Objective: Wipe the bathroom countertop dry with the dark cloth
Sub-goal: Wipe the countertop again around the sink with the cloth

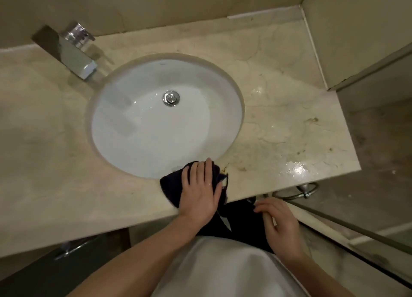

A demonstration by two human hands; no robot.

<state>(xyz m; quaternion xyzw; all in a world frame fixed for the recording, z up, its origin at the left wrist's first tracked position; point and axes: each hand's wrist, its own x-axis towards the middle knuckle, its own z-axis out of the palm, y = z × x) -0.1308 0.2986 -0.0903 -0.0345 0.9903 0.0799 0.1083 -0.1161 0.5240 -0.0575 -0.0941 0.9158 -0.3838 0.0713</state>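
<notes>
1. The left hand (200, 192) lies flat on the dark cloth (169, 185), its fingers straight and close together, pressing the cloth down onto the marble countertop (278, 123).
2. The dark cloth sits on the front strip of the countertop, just at the near rim of the sink; its far edge overlaps the rim, and its near right part hangs over the front edge of the counter.
3. The right hand (281, 227) hangs in front of the counter edge and below it, apart from the cloth, with its fingers loosely curled and holding nothing.
4. The round white sink basin (138, 140) is set under the countertop. It holds no loose objects; a chrome drain plug (171, 98) sits near its centre, and the white surface around the plug looks glossy and wet.
5. A square chrome faucet (73, 53) stands at the back left of the basin, its spout reaching toward the basin rim.
6. Shiny water patches (296, 168) show on the countertop right of the sink, near the front right corner, and a smaller gleam lies farther back.
7. Brownish stains (313, 120) mark the marble to the right of the basin.
8. A metal towel ring (305, 191) hangs below the counter's front right edge.
</notes>
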